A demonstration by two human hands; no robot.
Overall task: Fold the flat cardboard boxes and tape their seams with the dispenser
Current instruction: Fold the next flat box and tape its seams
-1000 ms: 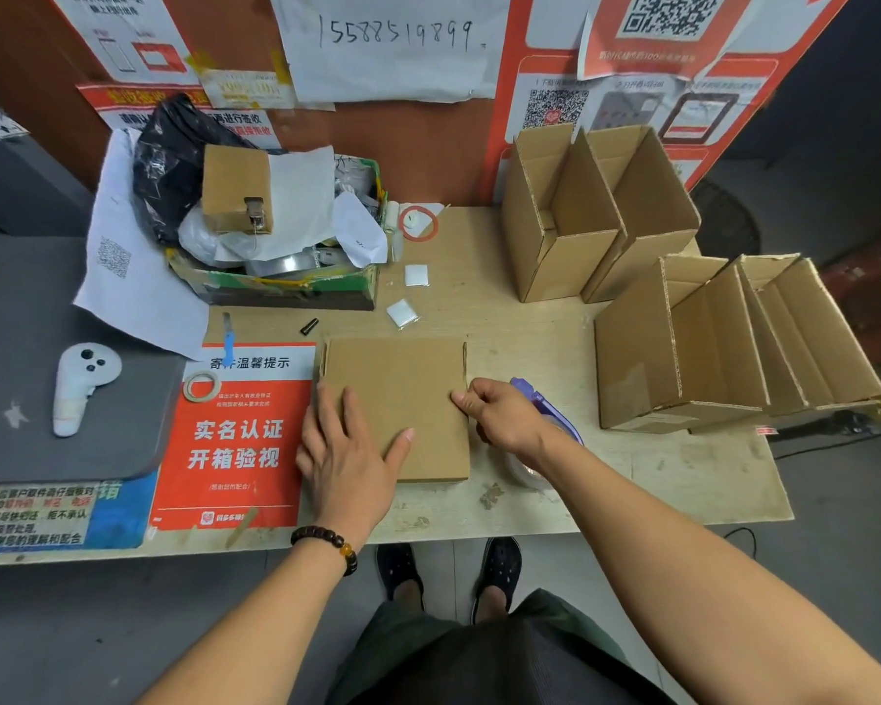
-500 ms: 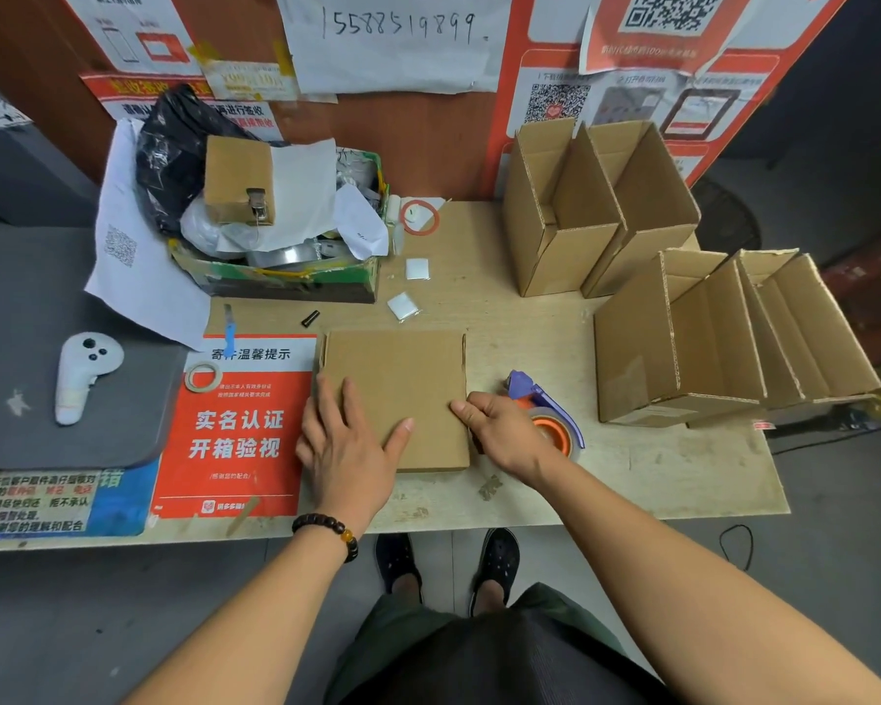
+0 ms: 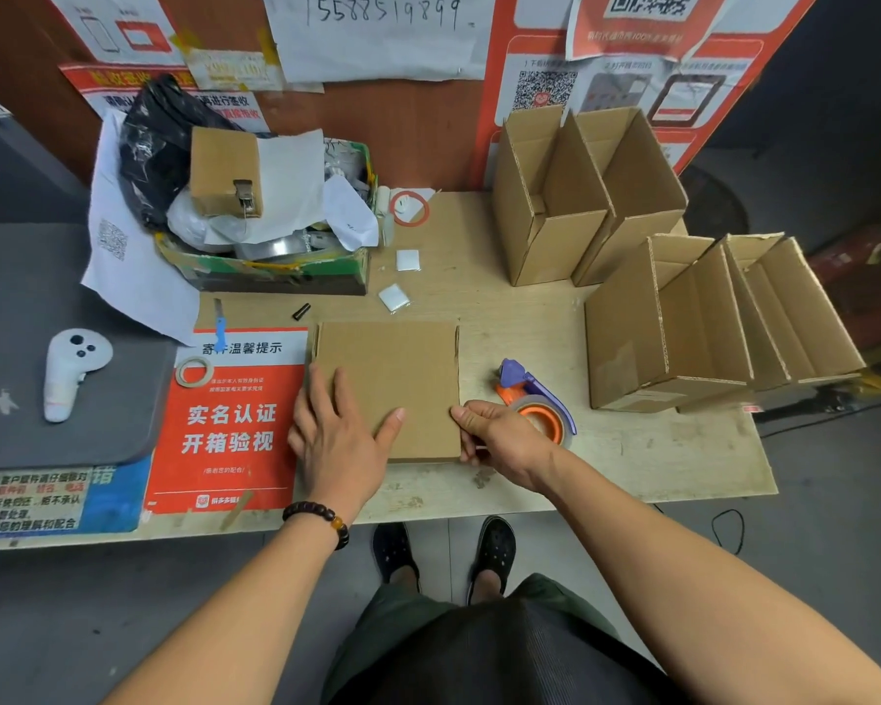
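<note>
A flat brown cardboard box (image 3: 392, 368) lies on the wooden table (image 3: 647, 450) in front of me. My left hand (image 3: 337, 440) rests flat on its near left part, fingers spread. At the box's near right edge my right hand (image 3: 504, 440) pinches the cardboard, thumb on top and fingers curled below. The purple tape dispenser (image 3: 535, 399) with its orange roll lies on the table just behind my right hand, and neither hand holds it. Folded open boxes stand at the back right (image 3: 550, 216) and lie on their sides at the right (image 3: 626, 328).
A cluttered green carton (image 3: 275, 277) with bags and paper sits at the back left. A white controller (image 3: 72, 368) lies on a grey mat (image 3: 47, 277). A small tape ring (image 3: 193, 371) rests on a red notice (image 3: 230, 424). Small white packets (image 3: 393, 297) lie behind the flat box.
My right hand has slid down the box's right edge toward me, uncovering the tape dispenser, which now lies in plain sight. My left hand has stayed on the cardboard.
</note>
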